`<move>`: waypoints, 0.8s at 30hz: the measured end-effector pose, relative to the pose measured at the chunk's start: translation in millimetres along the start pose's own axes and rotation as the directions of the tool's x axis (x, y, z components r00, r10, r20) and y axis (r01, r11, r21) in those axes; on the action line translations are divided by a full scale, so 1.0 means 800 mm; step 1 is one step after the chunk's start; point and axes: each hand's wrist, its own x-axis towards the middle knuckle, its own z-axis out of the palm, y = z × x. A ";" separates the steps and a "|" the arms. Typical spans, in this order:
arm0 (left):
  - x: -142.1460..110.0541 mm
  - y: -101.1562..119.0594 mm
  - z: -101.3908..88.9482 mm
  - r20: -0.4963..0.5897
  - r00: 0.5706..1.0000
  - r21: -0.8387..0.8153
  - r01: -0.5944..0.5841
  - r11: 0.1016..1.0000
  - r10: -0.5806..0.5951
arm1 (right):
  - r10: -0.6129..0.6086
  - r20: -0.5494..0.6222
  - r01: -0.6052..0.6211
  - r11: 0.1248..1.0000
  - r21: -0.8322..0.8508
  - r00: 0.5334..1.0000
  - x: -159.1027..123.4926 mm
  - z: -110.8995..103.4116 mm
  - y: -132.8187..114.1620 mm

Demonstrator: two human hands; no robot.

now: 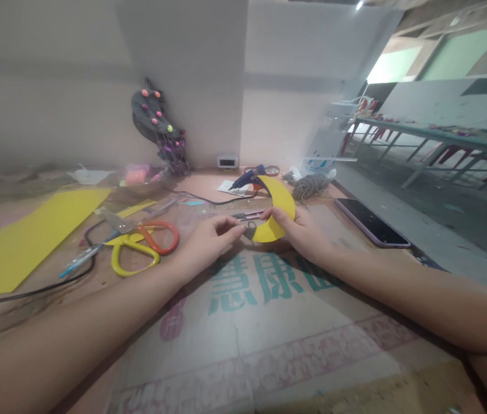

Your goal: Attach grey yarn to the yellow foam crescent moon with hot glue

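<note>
A yellow paper crescent (285,201) is held upright in my right hand (297,227), thumb on its face and fingers behind it. My left hand (221,234) is closed in a pinch at the crescent's lower tip, where a short bit of grey yarn (250,231) shows against the paper. Behind the hands lies a utility knife (247,216), partly covered by my fingers. A dark blue glue gun (247,177) rests just beyond the crescent's upper tip. A bundle of grey yarn (310,187) sits to the right of it.
Scissors with orange and yellow handles (135,257) lie left, near a yellow sheet (31,241) and a black cord. A phone (372,223) sits at the table's right edge. A grey crescent with pompoms (152,115) stands at the back beside a small digital display (227,161).
</note>
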 end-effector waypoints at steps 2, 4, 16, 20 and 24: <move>-0.001 0.001 -0.001 -0.035 0.999 -0.005 -0.015 1.000 0.015 | 0.005 0.025 -0.005 1.000 0.004 1.000 0.001 0.001 0.000; -0.003 0.002 -0.002 -0.067 0.998 -0.025 -0.021 0.999 0.019 | 0.003 0.062 -0.002 1.000 -0.010 0.998 0.001 0.002 0.000; -0.002 0.002 -0.001 -0.042 0.998 0.016 -0.042 0.999 0.043 | 0.108 0.143 -0.110 0.994 0.009 0.984 0.006 0.005 0.008; -0.004 0.003 0.000 0.012 0.999 0.070 -0.041 0.997 0.040 | 0.107 0.133 -0.102 0.994 -0.042 0.985 0.004 0.004 0.005; -0.005 0.001 0.001 0.069 0.997 0.033 -0.038 0.999 0.036 | 0.088 0.122 -0.078 0.993 -0.085 0.989 0.003 0.003 0.002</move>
